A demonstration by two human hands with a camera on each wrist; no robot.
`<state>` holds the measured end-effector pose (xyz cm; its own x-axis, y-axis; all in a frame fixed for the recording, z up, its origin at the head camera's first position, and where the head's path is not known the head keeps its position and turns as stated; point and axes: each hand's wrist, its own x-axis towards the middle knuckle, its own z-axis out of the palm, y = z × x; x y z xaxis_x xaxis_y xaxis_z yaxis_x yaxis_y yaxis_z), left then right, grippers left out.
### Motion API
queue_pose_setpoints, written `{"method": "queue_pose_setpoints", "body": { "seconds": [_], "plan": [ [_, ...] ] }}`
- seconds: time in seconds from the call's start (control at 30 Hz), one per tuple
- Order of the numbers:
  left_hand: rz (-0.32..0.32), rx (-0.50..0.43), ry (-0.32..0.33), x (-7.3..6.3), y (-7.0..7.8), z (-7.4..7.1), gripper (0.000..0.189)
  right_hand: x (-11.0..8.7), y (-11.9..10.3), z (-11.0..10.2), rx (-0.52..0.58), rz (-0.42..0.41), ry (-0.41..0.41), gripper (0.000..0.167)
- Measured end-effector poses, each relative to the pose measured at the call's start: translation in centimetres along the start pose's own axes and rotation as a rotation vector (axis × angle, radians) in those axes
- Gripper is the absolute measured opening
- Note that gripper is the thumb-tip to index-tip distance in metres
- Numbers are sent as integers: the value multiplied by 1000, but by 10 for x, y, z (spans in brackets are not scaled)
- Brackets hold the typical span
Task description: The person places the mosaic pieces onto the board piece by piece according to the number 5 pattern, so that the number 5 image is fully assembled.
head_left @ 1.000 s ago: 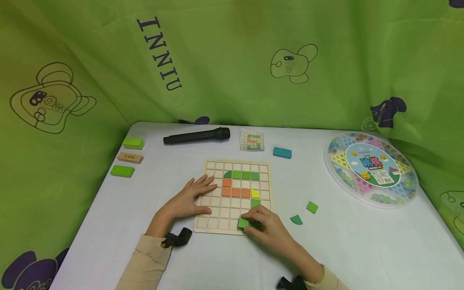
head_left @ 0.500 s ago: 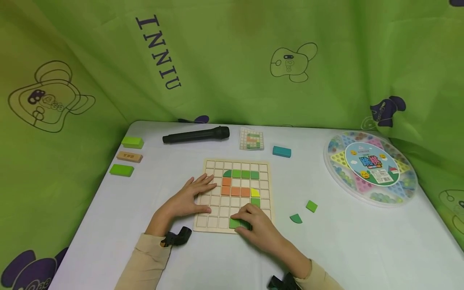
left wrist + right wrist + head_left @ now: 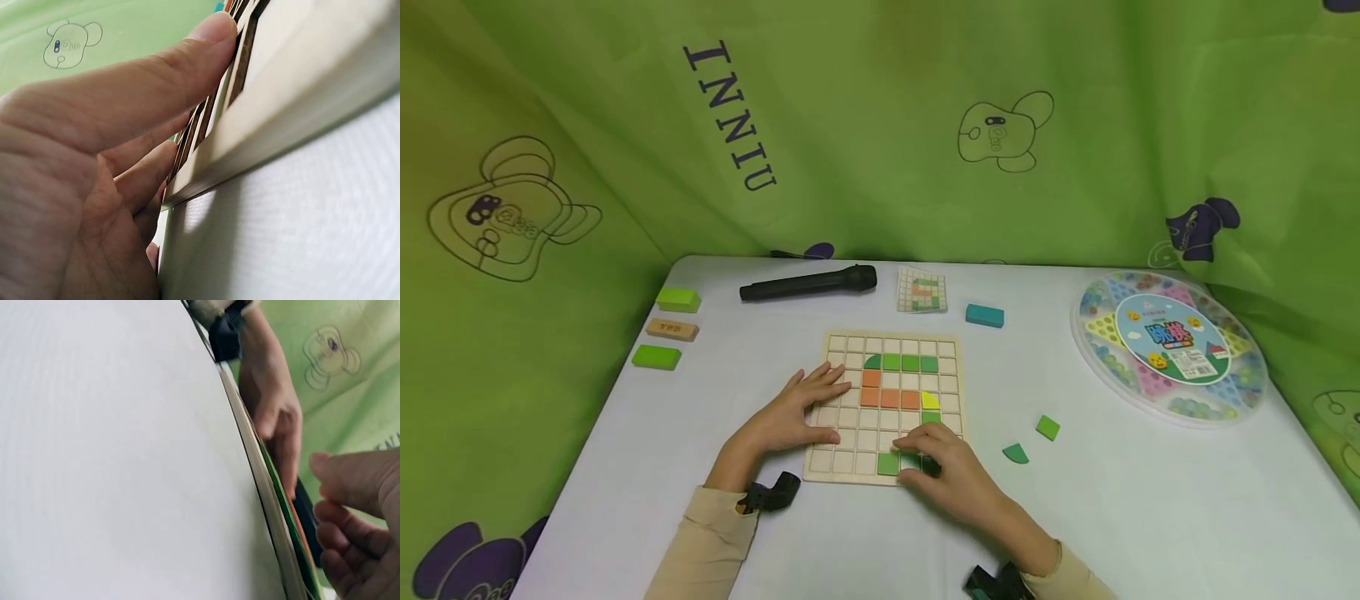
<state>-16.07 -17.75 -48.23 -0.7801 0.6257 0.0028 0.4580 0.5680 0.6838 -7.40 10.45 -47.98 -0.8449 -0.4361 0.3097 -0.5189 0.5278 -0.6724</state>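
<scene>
A wooden grid board (image 3: 844, 462) lies on the white table. Set in its cells are green squares, orange squares (image 3: 890, 398), a yellow rounded piece (image 3: 930, 401) and a dark green rounded piece (image 3: 872, 362). On the board's left side rests my left hand (image 3: 782, 418), fingers spread, thumb on the edge in the left wrist view. My right hand (image 3: 953, 472) hovers at the lower right, its bent fingers holding nothing. Just left of its fingertips a green square (image 3: 888, 464) sits in the bottom row. The hand partly hides other green pieces there.
Right of the board lie a loose green square (image 3: 1048, 428) and a dark green quarter-circle (image 3: 1016, 453). Behind are a pattern card (image 3: 922, 289), a blue block (image 3: 985, 316) and a black microphone (image 3: 808, 283). A round marble-game box (image 3: 1170, 348) stands far right.
My right hand carried the green square left into a bottom-row cell, let it go, and drew back slightly to the right. My left hand has stayed in place on the board.
</scene>
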Motion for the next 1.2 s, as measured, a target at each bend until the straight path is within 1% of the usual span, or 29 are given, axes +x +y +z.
{"method": "queue_pose_setpoints", "body": {
  "seconds": [0.1, 0.27, 0.37, 0.57, 0.77, 0.87, 0.97, 1.1, 1.2],
  "plan": [
    [-3, 0, 4, 0, -1, 1, 81, -3, 3, -11, -7, 32, 13, 36],
    [-16, -6, 1, 0, -1, 1, 82, -14, 14, -32, -67, 106, 56, 37],
    [-20, -4, -2, 0, 0, 0, 82, -24, 23, -46, -110, 132, 101, 39],
    [-25, 3, -7, 0, 1, 0, 81, -43, 42, -76, -176, 225, 166, 39],
    [-21, 2, -6, 0, 0, 0, 82, -58, 65, -102, -220, 262, 239, 39],
    [-12, 1, 1, 0, 0, 1, 82, -65, 77, -110, -234, 289, 281, 39],
    [5, 4, 12, 0, 0, 1, 82, -69, 86, -115, -237, 312, 304, 40],
    [9, 3, 13, -1, 0, 1, 82, -71, 90, -116, -248, 327, 299, 40],
    [5, 1, 6, 0, 1, 0, 81, -71, 90, -115, -280, 353, 273, 39]
  ]
}}
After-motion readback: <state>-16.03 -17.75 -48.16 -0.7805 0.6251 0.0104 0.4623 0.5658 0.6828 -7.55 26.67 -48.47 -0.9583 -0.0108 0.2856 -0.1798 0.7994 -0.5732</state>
